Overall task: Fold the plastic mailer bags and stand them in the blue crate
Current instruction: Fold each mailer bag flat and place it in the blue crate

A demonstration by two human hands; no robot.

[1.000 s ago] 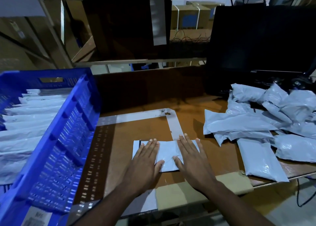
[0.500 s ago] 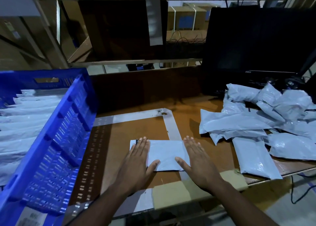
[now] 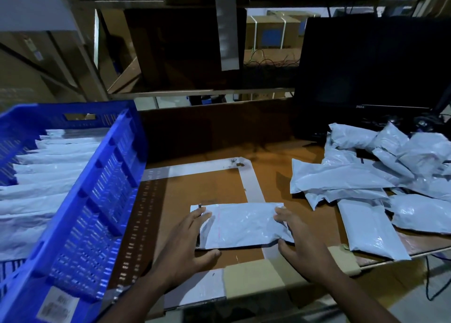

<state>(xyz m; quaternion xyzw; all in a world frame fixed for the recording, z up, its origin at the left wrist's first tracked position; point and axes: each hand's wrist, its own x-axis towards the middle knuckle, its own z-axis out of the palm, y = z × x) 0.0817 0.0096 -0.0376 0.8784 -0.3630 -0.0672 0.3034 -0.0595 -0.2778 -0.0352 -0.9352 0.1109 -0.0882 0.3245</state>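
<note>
A folded white mailer bag [image 3: 241, 225] lies flat on the brown table, near its front edge. My left hand [image 3: 185, 244] holds the bag's left end, fingers on top and thumb at the near edge. At the right end, my right hand [image 3: 301, 247] grips with curled fingers and the thumb tucked at the near corner. The blue crate [image 3: 114, 166] stands at the left, tilted toward me, with several folded bags [image 3: 48, 176] standing in a row inside it.
A loose pile of unfolded white mailer bags [image 3: 361, 176] covers the table's right side. Behind it stands a dark monitor [image 3: 371, 66]. White tape strips [image 3: 251, 183] mark the tabletop. A dark board and shelving rise at the back.
Both hands slid apart from the middle of the bag to its two ends, and their fingers went from flat pressing to curling round the edges.
</note>
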